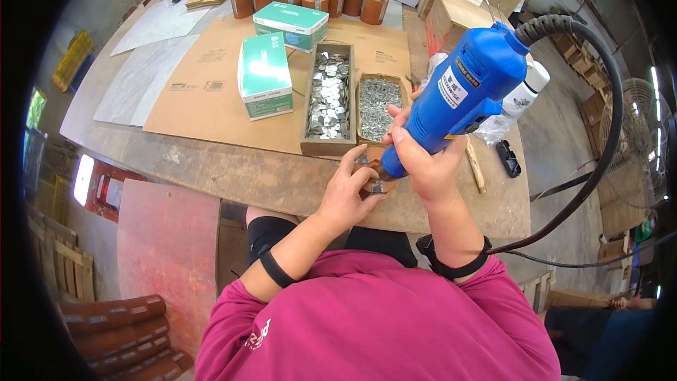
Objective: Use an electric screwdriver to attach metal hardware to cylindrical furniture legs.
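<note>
Worn wooden workbench (233,169) carries two open boxes of metal parts (329,99). Right hand (422,162) grips blue corded power screwdriver (462,92), tip down on small brown wooden piece (376,185) at bench edge. Left hand (350,194) pinches that piece

Workshop: worn workbench (233,173), screw boxes (376,107), corded power tool (471,88).

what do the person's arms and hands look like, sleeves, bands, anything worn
Both hands are bare, without gloves: the left hand and the right hand. The forearms are uncovered below short magenta-pink sleeves of a shirt with small pale lettering on the left sleeve. A plain black band circles the left forearm, and a wider black strap circles the right forearm.
</note>
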Tool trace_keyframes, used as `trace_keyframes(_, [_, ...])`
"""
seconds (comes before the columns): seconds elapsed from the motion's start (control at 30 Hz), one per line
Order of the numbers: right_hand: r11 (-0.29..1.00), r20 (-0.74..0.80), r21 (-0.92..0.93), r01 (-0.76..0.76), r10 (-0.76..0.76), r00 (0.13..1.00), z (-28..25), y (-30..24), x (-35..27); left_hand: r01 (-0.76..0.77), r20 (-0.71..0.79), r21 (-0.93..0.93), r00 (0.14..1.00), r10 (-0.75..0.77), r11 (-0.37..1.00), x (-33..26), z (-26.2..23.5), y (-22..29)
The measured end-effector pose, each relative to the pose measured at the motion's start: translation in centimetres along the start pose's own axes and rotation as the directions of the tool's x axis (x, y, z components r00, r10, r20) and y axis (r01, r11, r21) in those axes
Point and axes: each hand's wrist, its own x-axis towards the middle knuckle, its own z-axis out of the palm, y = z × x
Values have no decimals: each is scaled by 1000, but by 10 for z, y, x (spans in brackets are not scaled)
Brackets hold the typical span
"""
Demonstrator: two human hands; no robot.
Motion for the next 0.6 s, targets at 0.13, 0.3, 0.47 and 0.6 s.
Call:
trace_keyframes(0.13, [1000,7,-7,9,-9,1000,-2,1,-1,5,-15,-7,1000,-6,1000,0,2,-3])
trace_keyframes(0.3, [999,104,-38,-28,32,994,-5,0,-4,26,-13,-3,1000,-26,1000,-1,1,-1])
trace_keyframes(0.47, [999,148,32,18,-22,989,-14,3,-3,17,-19,21,1000,-16,1000,0,0,2])
trace_keyframes(0.6, [986,101,159,48,-65,993,-25,0,-3,-5,-23,36,1000,6,999,0,-3,6])
